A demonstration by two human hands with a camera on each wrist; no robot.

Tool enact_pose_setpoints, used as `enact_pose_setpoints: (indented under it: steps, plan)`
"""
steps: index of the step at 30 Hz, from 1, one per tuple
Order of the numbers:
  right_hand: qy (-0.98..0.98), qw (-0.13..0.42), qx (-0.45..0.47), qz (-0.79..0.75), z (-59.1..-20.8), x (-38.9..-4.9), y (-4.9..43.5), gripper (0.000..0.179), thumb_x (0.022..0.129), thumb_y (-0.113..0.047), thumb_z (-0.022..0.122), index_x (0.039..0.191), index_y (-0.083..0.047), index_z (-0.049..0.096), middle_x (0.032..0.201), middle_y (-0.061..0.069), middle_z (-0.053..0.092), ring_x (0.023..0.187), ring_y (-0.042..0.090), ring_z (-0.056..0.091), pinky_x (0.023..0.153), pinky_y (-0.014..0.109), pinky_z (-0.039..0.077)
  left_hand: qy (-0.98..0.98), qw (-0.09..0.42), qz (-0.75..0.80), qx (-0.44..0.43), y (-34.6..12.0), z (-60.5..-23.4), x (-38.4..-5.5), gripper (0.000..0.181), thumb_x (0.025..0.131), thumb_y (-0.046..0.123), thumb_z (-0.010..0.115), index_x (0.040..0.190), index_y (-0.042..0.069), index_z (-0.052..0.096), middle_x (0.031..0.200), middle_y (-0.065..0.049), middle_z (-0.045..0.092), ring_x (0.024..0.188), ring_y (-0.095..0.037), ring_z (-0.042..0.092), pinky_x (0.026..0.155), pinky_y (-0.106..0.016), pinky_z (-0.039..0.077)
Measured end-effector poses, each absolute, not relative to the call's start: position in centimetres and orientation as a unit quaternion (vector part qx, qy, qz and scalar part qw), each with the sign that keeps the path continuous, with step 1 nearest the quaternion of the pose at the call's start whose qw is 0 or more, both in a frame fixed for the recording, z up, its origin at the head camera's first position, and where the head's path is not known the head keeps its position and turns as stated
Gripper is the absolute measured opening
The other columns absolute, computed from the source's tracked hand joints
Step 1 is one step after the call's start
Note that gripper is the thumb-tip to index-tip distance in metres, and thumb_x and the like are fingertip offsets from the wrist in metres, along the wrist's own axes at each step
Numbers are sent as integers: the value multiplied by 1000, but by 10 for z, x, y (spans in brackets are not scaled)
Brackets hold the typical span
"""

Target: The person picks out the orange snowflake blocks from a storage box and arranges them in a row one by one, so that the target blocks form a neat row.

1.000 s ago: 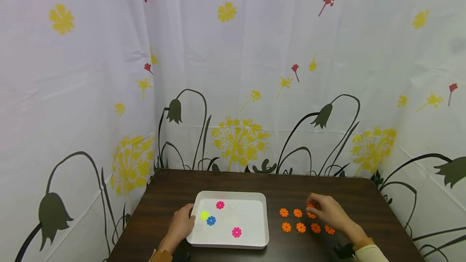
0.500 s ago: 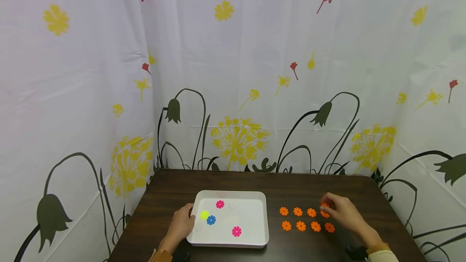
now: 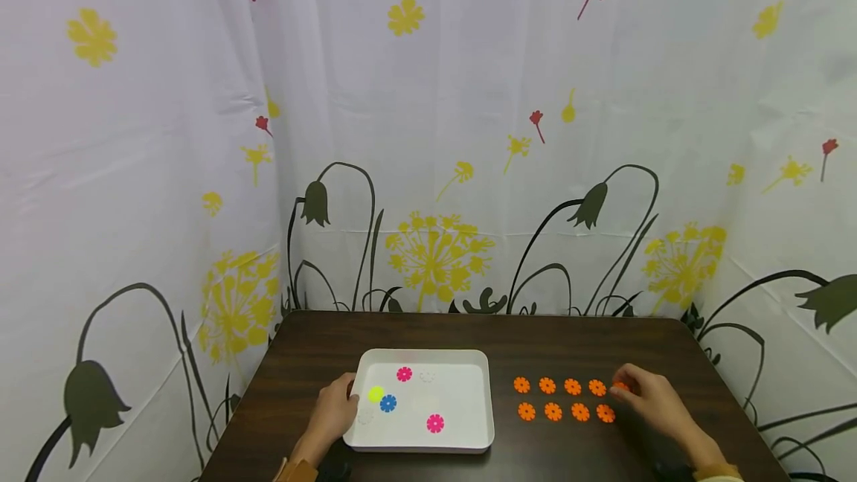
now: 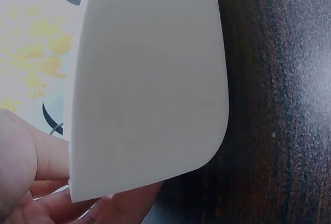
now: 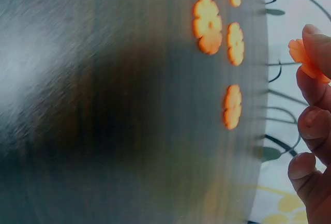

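Note:
My left hand (image 3: 336, 406) grips the left edge of a white tray (image 3: 485, 404). In the left wrist view, my fingers (image 4: 129, 203) bend round the pale wall of the tray. Orange flower-shaped discs (image 3: 580, 412) lie in two rows on the table, right of the tray. At the right end of the far row is my right hand (image 3: 652, 396), partly covering the last disc (image 3: 621, 387). The right wrist view shows its thumb and finger pinching an orange flower-shaped disc (image 5: 302, 58), with a lone disc (image 5: 232, 106) on the table nearby.
Inside the tray lie two pink discs (image 3: 435, 423), a yellow disc (image 3: 376, 394), a blue disc (image 3: 387, 403) and faint whitish discs (image 3: 428, 377). A flower-printed curtain (image 3: 435, 132) hangs behind the dark wooden table (image 3: 415, 326).
My right hand has moved right along the far row, and orange discs it partly covered now lie in plain sight behind it. The left hand keeps its grip on the tray.

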State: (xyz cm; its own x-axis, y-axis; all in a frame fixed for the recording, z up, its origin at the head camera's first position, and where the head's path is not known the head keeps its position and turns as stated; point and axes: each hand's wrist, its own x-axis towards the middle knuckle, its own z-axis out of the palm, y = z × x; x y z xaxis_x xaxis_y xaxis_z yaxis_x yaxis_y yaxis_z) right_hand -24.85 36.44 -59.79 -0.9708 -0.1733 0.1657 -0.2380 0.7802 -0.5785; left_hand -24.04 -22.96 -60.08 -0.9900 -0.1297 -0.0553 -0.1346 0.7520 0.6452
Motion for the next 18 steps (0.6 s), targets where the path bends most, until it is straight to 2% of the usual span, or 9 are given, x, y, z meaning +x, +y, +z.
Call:
enact_pose_setpoints:
  steps: [5,18]
  plan:
    - [-941,40,88,324,-601,-242,371,11,95,-18,79,99,-14,70,85,-7,70,72,0,60,62,27,50,935,6,346,-73,-230,-601,-240,40,97,-2,65,135,-9,62,124,-28,71,98,-32,68,92,-59,55]
    - [-939,0,44,341,-617,-234,381,16,95,-21,79,100,-9,69,83,-5,71,71,3,62,63,26,49,936,1,345,-73,-231,-603,-241,40,97,-1,66,136,-9,62,122,-27,72,99,-32,69,91,-59,55]
